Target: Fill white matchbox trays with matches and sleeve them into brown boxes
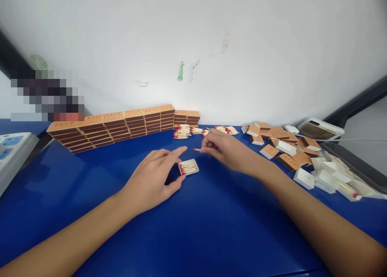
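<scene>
A small white matchbox tray [196, 169] lies on the blue table with several red-headed matches [188, 167] inside. My left hand [152, 176] grips its left end, the thumb at the near corner and the other fingers at the far side, the index finger stretched out above. Just beyond the tray, my right hand [219, 146] pinches a match [196, 149] between thumb and fingertips, its red head pointing left. Behind that hand, loose matches [182, 131] lie in small heaps along the wall, partly hidden by the fingers.
Stacked orange matchboxes [136, 122] form a long row at the back left. Scattered orange box sleeves [292, 161] and white trays [304, 178] lie at the right, near a phone [320, 128] and a dark flat device [353, 164]. A white power strip [15, 152] stands far left.
</scene>
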Demonstrator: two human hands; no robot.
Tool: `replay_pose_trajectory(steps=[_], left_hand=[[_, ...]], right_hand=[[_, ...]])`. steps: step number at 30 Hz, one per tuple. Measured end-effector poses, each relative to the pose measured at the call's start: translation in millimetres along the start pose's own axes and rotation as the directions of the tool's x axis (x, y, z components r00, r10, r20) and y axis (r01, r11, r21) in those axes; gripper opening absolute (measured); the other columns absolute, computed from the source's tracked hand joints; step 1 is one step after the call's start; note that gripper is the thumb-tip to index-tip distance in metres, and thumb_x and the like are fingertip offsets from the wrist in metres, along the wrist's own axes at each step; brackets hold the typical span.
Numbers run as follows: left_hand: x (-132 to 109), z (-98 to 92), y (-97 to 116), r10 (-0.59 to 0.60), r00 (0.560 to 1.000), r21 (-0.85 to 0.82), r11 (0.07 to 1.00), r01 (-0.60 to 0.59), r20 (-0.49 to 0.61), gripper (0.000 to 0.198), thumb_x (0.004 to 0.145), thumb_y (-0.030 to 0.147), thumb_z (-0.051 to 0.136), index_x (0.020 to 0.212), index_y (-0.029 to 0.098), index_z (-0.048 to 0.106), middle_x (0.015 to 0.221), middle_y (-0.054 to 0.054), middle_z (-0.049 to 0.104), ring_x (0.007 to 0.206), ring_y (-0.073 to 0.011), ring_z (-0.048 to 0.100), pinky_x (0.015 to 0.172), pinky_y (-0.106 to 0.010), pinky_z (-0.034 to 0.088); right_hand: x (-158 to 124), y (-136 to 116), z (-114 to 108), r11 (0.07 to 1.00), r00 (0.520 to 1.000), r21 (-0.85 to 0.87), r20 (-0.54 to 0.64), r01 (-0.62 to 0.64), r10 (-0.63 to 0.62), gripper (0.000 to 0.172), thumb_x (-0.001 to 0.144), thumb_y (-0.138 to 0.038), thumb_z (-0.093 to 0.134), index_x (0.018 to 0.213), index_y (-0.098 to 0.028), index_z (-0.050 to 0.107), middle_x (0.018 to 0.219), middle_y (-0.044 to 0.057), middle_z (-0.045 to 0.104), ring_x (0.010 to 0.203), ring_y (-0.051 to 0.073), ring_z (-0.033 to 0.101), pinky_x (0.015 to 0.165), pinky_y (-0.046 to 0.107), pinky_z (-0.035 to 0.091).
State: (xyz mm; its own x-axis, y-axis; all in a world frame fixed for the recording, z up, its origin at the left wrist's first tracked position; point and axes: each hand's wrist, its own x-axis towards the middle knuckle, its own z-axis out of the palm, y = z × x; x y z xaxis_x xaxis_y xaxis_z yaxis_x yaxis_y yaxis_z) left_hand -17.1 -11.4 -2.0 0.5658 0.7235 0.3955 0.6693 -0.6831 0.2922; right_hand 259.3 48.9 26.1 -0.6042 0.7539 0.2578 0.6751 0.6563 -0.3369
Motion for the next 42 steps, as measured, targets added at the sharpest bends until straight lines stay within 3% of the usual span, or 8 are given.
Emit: replay_pose_trajectory(steps=[5, 11, 16, 19, 23, 42], left_hand=[[0, 0.7, 0, -0.008, 1.0, 0.006, 1.0, 0.008, -0.001, 0.065, 0.099, 0.03, 0.066, 0.158, 0.021, 0.04, 0.111, -0.006, 0.075, 0.11, -0.0273, 0.066, 0.099, -0.047, 0.054], [-1, 1.3, -1, 0.01, 1.0, 0.001, 1.0, -0.01, -0.014, 0.067, 0.098, 0.029, 0.067, 0.158, 0.024, 0.039, 0.116, -0.005, 0.076, 0.112, -0.027, 0.067, 0.1, -0.047, 0.054], [0, 0.1, -1, -0.001, 1.0, -0.01, 1.0, 0.001, -0.012, 0.066, 0.099, 0.029, 0.066, 0.158, 0.026, 0.038, 0.119, -0.004, 0.076, 0.112, -0.0265, 0.067, 0.102, -0.047, 0.053], [0, -0.8, -1, -0.014, 1.0, -0.014, 1.0, 0.014, 0.007, 0.066, 0.099, 0.029, 0.066, 0.159, 0.026, 0.038, 0.122, -0.005, 0.075, 0.113, -0.0271, 0.066, 0.102, -0.048, 0.053], [-1, -1.1, 0, -0.011, 1.0, -0.019, 1.0, 0.011, 0.0, 0.066, 0.099, 0.03, 0.066, 0.159, 0.027, 0.038, 0.12, -0.005, 0.075, 0.112, -0.0278, 0.067, 0.099, -0.048, 0.054], [-1, 0.4, -1, -0.013, 1.0, -0.029, 0.999, 0.013, 0.011, 0.067, 0.099, 0.029, 0.066, 0.16, 0.028, 0.037, 0.119, -0.005, 0.074, 0.112, -0.0276, 0.067, 0.1, -0.049, 0.054]], right_hand=[[-5, -39, 7, 0.988, 0.989, -0.115, 0.117, 0.1, -0.087, 0.012, 0.107, -0.026, 0.058, 0.099, -0.019, 0.063, 0.104, 0.007, 0.064, 0.082, 0.017, 0.061, 0.071, 0.029, 0.044], [-5, -47, 19, 0.964, 0.984, -0.218, 0.122, 0.153, -0.129, 0.015, 0.108, -0.027, 0.058, 0.097, -0.018, 0.064, 0.102, 0.007, 0.063, 0.08, 0.018, 0.061, 0.066, 0.029, 0.041], [0, -11, 14, 0.995, 0.999, -0.09, -0.016, 0.046, -0.048, 0.014, 0.108, -0.03, 0.057, 0.101, -0.02, 0.063, 0.104, 0.007, 0.064, 0.087, 0.019, 0.061, 0.075, 0.031, 0.046], [2, 27, 13, 0.981, 0.986, -0.179, -0.158, -0.081, 0.053, 0.014, 0.105, -0.026, 0.054, 0.106, -0.02, 0.067, 0.104, 0.01, 0.064, 0.093, 0.025, 0.061, 0.081, 0.036, 0.047], [3, 59, 14, 0.967, 0.982, -0.228, -0.174, -0.115, 0.075, 0.018, 0.103, -0.025, 0.053, 0.109, -0.022, 0.07, 0.102, 0.011, 0.062, 0.093, 0.027, 0.061, 0.085, 0.04, 0.049], [7, 66, 16, 0.984, 0.993, -0.152, -0.095, -0.09, 0.076, 0.011, 0.101, -0.021, 0.053, 0.095, -0.02, 0.063, 0.099, 0.011, 0.061, 0.09, 0.025, 0.06, 0.085, 0.038, 0.049]])
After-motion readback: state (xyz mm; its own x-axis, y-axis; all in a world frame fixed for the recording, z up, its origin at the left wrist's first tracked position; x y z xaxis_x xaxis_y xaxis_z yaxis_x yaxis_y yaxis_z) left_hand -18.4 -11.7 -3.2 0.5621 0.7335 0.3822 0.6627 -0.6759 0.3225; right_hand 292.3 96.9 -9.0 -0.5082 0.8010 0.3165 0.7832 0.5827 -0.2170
